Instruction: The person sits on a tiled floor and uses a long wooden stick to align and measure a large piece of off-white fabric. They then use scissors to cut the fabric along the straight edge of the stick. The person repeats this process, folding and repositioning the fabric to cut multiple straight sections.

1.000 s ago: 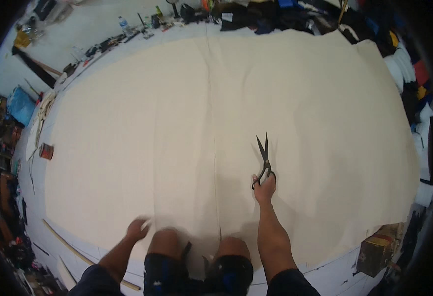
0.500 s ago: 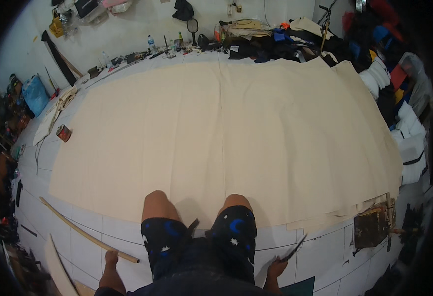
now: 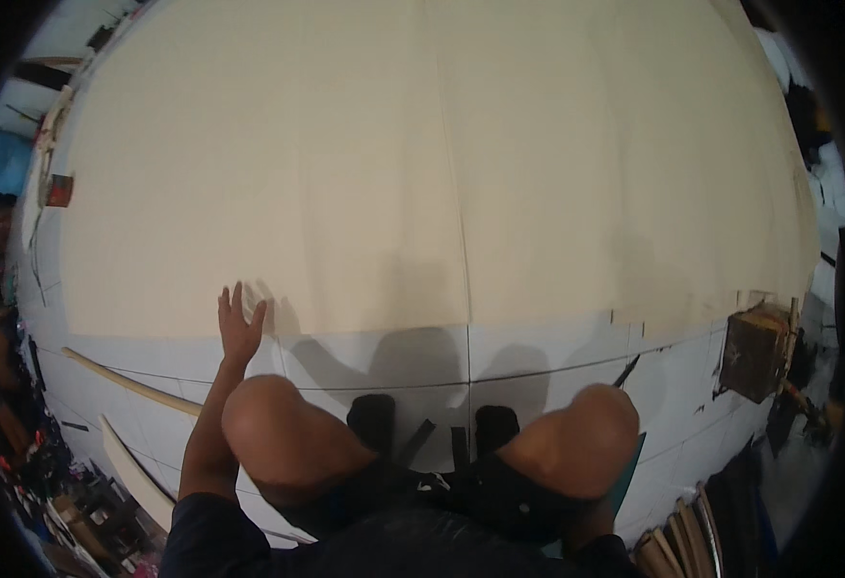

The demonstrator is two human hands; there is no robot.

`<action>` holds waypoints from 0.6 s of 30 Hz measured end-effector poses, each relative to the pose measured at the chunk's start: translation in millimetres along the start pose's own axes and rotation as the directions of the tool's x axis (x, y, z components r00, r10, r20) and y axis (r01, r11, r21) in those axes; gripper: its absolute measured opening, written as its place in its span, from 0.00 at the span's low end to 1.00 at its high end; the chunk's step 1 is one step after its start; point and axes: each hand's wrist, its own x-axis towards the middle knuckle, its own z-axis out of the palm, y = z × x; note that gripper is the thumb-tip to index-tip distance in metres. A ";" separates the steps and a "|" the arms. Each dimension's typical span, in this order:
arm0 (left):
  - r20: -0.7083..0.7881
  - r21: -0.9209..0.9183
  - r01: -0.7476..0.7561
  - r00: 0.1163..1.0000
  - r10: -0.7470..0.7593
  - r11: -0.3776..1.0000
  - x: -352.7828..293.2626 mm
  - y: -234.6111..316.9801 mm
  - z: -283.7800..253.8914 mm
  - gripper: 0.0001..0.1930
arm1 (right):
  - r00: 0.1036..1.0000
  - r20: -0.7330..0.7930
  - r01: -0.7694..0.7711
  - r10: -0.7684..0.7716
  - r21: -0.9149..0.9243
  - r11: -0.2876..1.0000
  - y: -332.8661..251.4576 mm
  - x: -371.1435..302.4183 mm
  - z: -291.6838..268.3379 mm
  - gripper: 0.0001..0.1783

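A wide sheet of cream fabric (image 3: 364,144) lies spread over the white tiled floor, its near edge running just in front of my feet. My left hand (image 3: 241,330) is open, fingers spread, over that edge on the left; a shadow lies beside the fingers. Nothing is in it. My right hand is hidden behind my bent right knee (image 3: 586,438). Beyond that knee pokes a narrow dark pointed tool (image 3: 626,371); its kind and whatever holds it cannot be seen. To the left of my left forearm lies a long wooden stick (image 3: 124,380).
A small red can (image 3: 59,191) stands at the fabric's left side. At the right front corner sits a worn brown block (image 3: 754,354). A pale curved strip (image 3: 133,472) lies lower left, and several rolls (image 3: 682,539) lean lower right. Blue bag (image 3: 5,162) at far left.
I have crouched closer to the fabric, and the view tips downward. My left hand has let go of the wooden stick and reached forward to the fabric edge. My right hand has gone behind the knee.
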 end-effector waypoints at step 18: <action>-0.062 0.203 -0.423 0.895 0.442 0.883 7.6 80.8 88.6 0.42 | -0.004 -0.318 0.984 -0.948 -0.170 0.053 -425.1 -166.4 14.9 0.34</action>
